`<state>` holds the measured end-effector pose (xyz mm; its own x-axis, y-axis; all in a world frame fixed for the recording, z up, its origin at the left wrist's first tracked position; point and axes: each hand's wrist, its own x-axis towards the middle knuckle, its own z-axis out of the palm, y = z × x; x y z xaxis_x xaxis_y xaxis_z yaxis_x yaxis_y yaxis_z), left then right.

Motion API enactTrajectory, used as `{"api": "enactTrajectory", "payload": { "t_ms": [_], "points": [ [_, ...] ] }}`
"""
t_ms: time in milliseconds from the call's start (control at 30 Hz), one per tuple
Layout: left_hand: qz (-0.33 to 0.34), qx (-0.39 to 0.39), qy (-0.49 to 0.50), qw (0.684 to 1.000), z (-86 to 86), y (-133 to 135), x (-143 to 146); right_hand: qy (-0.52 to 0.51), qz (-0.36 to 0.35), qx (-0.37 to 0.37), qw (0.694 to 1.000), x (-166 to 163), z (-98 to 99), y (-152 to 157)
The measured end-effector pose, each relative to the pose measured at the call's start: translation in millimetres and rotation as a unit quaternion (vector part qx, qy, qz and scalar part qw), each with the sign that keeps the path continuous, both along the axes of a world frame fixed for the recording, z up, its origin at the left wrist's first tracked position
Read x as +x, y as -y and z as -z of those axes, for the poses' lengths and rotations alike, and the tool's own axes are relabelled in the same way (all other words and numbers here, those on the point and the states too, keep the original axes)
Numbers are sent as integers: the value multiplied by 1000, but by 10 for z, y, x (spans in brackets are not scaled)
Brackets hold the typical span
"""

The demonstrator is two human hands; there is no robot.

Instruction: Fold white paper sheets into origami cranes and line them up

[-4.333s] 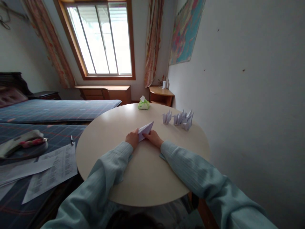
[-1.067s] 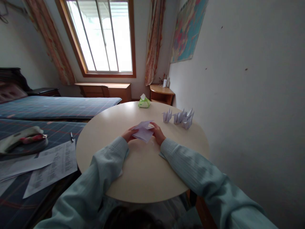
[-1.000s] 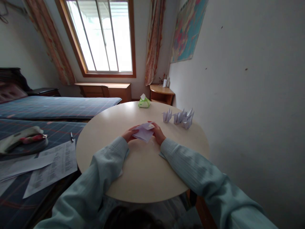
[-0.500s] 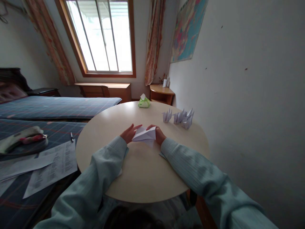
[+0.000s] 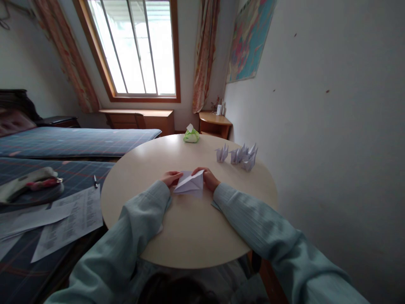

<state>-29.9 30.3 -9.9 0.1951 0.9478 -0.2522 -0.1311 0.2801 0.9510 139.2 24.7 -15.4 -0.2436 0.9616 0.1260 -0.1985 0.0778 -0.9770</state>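
Note:
A folded sheet of white paper (image 5: 190, 183) is held between my two hands above the round table (image 5: 196, 236). My left hand (image 5: 171, 178) pinches its left edge, fingers closed on it. Gripping the right side of the paper is my right hand (image 5: 210, 179), with its fingers over the upper corner. The paper has slanting creases and a layered flap facing me. Beyond my right hand stand several folded paper figures (image 5: 222, 153) with pointed tips, some close together (image 5: 248, 158).
A green tissue pack (image 5: 191, 134) sits at the table's far edge. On the left, printed sheets (image 5: 74, 219), a pen (image 5: 95, 181) and a pale object with a red part (image 5: 30, 184) lie on a plaid bed. A wall (image 5: 332, 169) borders the right side.
My left hand's fingers, outstretched before, have closed on the paper's left edge. The paper has tilted and shifted slightly, its right side turned more toward me.

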Motion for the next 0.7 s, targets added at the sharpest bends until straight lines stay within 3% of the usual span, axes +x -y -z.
{"api": "enactTrajectory", "payload": {
  "t_ms": [167, 367, 533, 633, 700],
  "points": [
    [-45, 22, -31, 998, 49, -75, -45, -47, -79, -36, 995, 28, -15, 19],
    [-53, 28, -32, 998, 52, -117, -61, -27, -42, -69, 996, 52, -14, -7],
    [-29, 52, -53, 997, 128, -139, -60, 39, 51, 12, 998, 50, 33, -73],
    [-36, 106, -165, 980, 159, -161, -93, 125, 75, 71, 987, 59, 77, -108],
    [-48, 161, -269, 948, 159, -167, -120, 227, 86, 141, 960, 69, 86, -107]
  ]
}}
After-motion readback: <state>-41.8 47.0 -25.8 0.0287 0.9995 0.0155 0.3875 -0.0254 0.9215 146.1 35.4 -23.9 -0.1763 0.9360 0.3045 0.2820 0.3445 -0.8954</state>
